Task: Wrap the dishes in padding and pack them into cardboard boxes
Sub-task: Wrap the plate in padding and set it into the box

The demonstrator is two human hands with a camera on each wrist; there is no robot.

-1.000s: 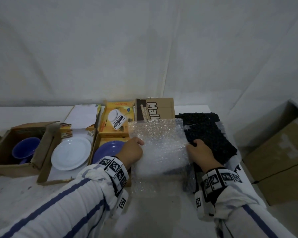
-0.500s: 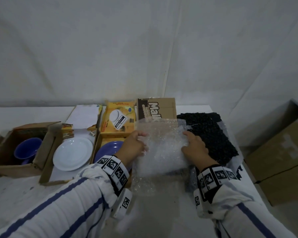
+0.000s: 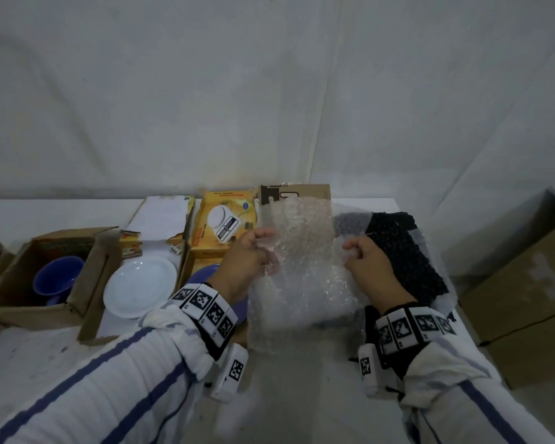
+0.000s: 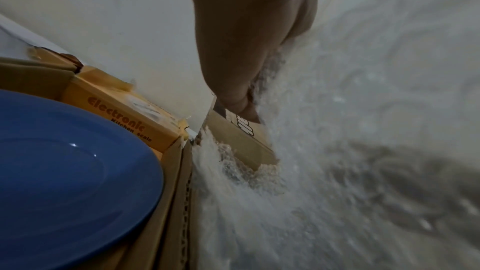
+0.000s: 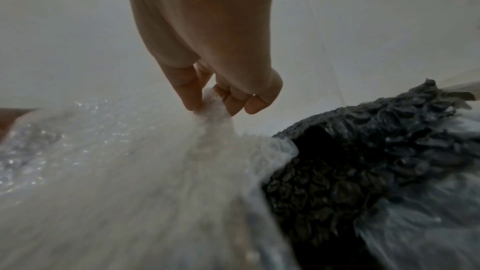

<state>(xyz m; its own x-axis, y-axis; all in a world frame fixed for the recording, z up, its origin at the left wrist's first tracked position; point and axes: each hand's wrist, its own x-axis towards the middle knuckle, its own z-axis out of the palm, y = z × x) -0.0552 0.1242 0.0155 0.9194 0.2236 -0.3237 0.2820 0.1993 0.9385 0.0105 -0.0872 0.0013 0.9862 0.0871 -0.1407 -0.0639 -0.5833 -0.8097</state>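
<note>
Both hands have hold of one clear sheet of bubble wrap (image 3: 305, 267) and hold it up above the bench (image 3: 29, 354). Seen from the head camera, the left hand (image 3: 247, 254) grips the sheet's left edge with curled fingers and the right hand (image 3: 364, 256) pinches its right edge, so the sheet hangs between them in front of a brown cardboard box (image 3: 302, 190). A white plate (image 3: 140, 285) lies bare in an open box to the left, a blue bowl (image 3: 56, 277) sits in the carton (image 3: 10, 283) beyond it, and a blue plate (image 3: 205, 275) shows under the left wrist. Dark padding (image 3: 404, 251) lies heaped to the right.

From the left wrist, the left hand (image 4: 249, 48) closes on the wrap (image 4: 337, 151), which is blurred; the blue plate (image 4: 72, 180) rests unwrapped in its box just below, next to a yellow kitchen-scale box (image 4: 122, 116).

From the right wrist, thumb and fingers (image 5: 233, 102) pinch a bunched fold of the wrap (image 5: 130, 171), with the dark padding (image 5: 363, 161) just beside it.

I judge the step to be readying a sheet, with no dish wrapped in it yet. The next move likely calls for laying the sheet flat on the bench, then setting a plate at its middle so the edges can fold over
</note>
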